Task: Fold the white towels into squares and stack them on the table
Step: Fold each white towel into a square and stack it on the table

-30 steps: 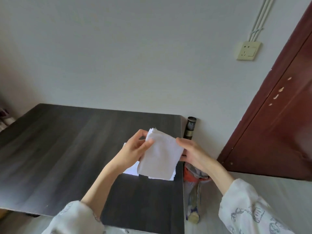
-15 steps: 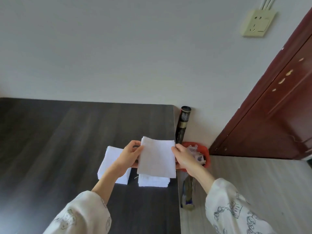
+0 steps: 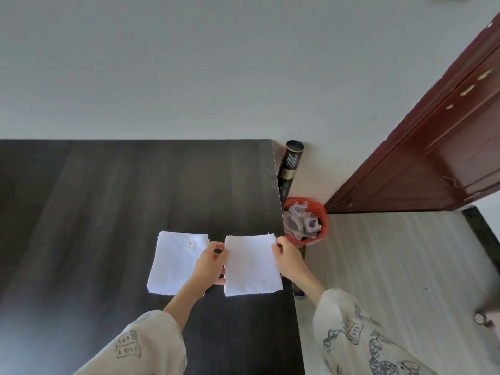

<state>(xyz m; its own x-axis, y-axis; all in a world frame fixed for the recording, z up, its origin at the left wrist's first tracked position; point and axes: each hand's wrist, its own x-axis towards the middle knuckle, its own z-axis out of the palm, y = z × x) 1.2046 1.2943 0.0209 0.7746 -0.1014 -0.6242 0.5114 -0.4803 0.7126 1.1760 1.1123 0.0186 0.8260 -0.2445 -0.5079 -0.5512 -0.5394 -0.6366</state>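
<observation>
Lowered since a moment ago, the folded towel now sits near the table's right edge, seemingly on the stack seen there before. Left of my left hand lies another folded square; my left fingers pinch the towel's left edge, my right hand its right. Releasing remains.

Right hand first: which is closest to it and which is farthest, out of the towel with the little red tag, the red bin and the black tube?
Measured from the right hand in the head view:
1. Red bin, on the floor just past the table's right edge, nearest.
2. Towel with the red tag, lying on the table across on the left.
3. Black tube, leaning against the wall behind the bin, farthest, though not by much.
</observation>
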